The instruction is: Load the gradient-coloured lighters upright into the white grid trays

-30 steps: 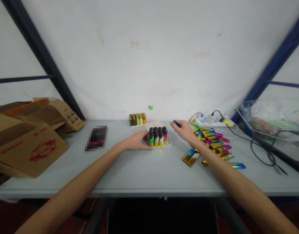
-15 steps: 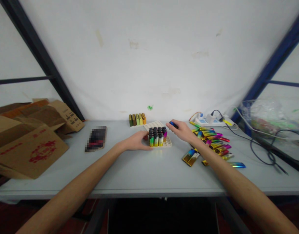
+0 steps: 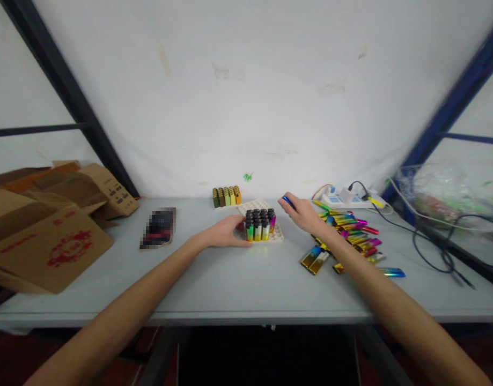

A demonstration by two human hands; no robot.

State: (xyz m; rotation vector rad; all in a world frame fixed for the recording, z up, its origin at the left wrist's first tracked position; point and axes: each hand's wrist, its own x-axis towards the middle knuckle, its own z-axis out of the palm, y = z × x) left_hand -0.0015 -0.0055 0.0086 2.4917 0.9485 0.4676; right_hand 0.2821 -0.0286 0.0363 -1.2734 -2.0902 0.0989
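Upright lighters with black tops (image 3: 257, 225) stand in rows in a white tray (image 3: 277, 236), whose right-hand holes show bare. My left hand (image 3: 226, 232) is wrapped against the left side of these lighters, thumb in front and fingers behind. To the right of the tray, my right hand (image 3: 302, 213) pinches a blue lighter (image 3: 287, 201) above the table. A heap of shiny multicoloured lighters (image 3: 353, 233) lies beside and partly behind my right forearm. Behind the filled rows, another white holed tray (image 3: 256, 205) shows in part.
A block of green to orange lighters (image 3: 227, 197) stands near the wall. Cardboard boxes (image 3: 77, 241) and a blurred dark object (image 3: 160, 228) are on the left. A power strip (image 3: 346, 200), black cable (image 3: 443, 252) and clear plastic bag (image 3: 443, 187) are at right.
My right hand has shifted slightly to the right and up, away from the tray, with the blue lighter now tilted differently. My left hand stays at the lighters.
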